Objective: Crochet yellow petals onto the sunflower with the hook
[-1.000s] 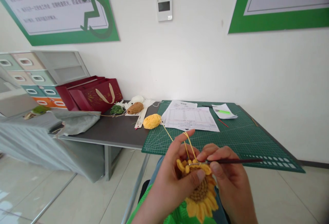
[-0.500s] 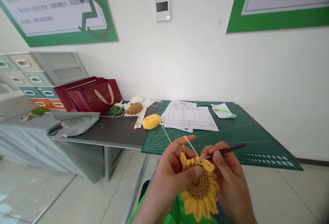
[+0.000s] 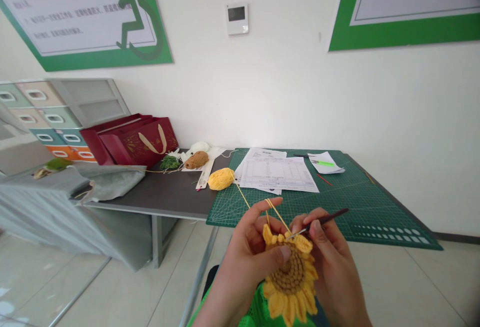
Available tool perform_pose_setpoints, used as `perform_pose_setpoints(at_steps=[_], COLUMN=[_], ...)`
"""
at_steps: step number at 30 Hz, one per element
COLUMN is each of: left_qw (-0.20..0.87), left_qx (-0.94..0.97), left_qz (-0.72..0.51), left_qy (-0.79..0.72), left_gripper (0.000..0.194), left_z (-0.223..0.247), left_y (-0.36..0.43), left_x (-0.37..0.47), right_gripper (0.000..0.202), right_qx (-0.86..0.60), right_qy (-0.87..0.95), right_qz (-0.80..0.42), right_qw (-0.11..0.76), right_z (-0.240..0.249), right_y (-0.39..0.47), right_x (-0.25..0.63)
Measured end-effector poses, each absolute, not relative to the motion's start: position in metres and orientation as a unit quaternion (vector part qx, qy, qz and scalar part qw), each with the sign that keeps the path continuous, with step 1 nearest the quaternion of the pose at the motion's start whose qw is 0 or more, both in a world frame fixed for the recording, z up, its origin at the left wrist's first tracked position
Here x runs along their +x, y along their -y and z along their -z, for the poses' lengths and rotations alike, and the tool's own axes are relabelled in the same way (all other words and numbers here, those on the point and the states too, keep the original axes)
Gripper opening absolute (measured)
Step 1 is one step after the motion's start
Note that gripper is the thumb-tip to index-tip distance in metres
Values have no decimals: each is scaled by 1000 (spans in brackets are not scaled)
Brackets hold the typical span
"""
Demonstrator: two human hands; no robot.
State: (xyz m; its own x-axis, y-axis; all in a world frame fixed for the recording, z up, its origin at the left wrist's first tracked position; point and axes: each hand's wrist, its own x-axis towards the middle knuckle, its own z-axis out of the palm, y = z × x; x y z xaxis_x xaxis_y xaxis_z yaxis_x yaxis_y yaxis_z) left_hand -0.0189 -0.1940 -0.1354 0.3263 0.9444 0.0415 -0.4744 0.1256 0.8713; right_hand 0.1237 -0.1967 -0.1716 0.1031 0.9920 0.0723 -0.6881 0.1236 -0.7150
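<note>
Orange and teal show among the fronts of the drawers [image 3: 52, 122] at my far left, with a maroon bag [image 3: 135, 142] beside them, both set back toward the wall, I suppose to spare my elbows. Next come the green yarn [image 3: 170, 162] and the brown ball [image 3: 196, 160], grouped behind the yellow ball [image 3: 221, 179]. That one sits nearer me, at the left edge of the cutting mat [image 3: 375, 217], probably so its strand [image 3: 242, 193] runs freely. The strand reaches my left hand [image 3: 253, 252] and loops over the raised index finger, a hold I'd say gives it tension. My left thumb presses on the brown centre of the crocheted sunflower [image 3: 290, 274]; exactly how the fingers behind grip it, I cannot tell. The flower hangs between my hands, below that index finger, most of its petals beyond the thumb. Its upper edge meets the tip of the crochet hook [image 3: 332, 216], whose dark handle slants up rightward. My right hand [image 3: 333, 252] pinches the hook narrowly, near its working end, presumably for fine control. The flower lies just left of those fingertips; whether they touch a petal, I cannot tell.
</note>
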Motion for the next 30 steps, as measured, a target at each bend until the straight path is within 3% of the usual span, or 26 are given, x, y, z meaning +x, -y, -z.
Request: perform_pose_setpoints(at_steps=[15, 30], left_qw=[719, 734], left_qx=[371, 351], left_qz=[-490, -481], left_qy=[-326, -327], left_gripper=[66, 58], left_z=[127, 128], left_y=[195, 194], left_x=[-20, -21], right_gripper=[14, 10], right_qx=[-246, -251], right_qy=[406, 630], right_qz=[-552, -334], right_qw=[686, 655], right_z=[166, 149], right_y=[191, 191], right_x=[137, 162])
